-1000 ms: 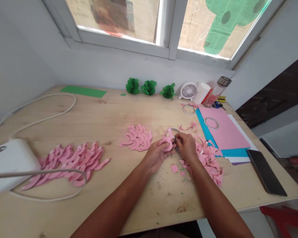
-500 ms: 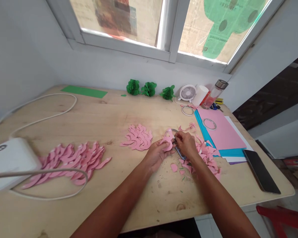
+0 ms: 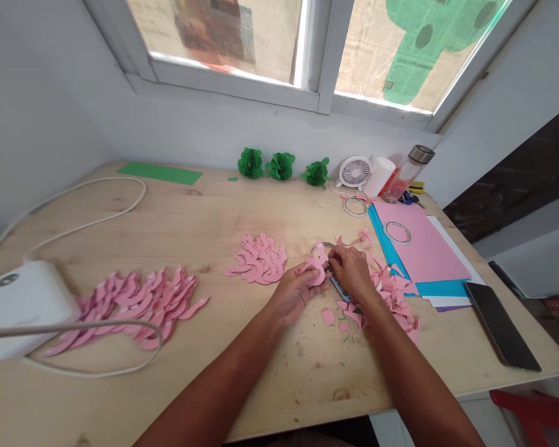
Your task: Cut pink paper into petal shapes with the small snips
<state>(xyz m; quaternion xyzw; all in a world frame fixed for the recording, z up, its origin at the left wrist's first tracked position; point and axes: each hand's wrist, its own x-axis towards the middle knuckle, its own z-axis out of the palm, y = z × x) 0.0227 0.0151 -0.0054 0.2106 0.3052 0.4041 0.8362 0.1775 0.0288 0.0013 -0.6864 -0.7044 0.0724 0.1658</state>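
At the lower left of the frame, overlapping pink cutouts [image 3: 153, 304] spread across the wooden surface [image 3: 190, 223]; pink paper scraps [image 3: 397, 297] lie right of centre. Between them, the left hand [image 3: 292, 292] grasps a curved pink paper piece [image 3: 320, 274] between thumb and fingers. The right hand [image 3: 353, 269] has its fingers bunched at the piece's right edge; whether they pinch anything, I cannot tell. Farther off, three green paper ornaments [image 3: 280, 166] stand at upper centre.
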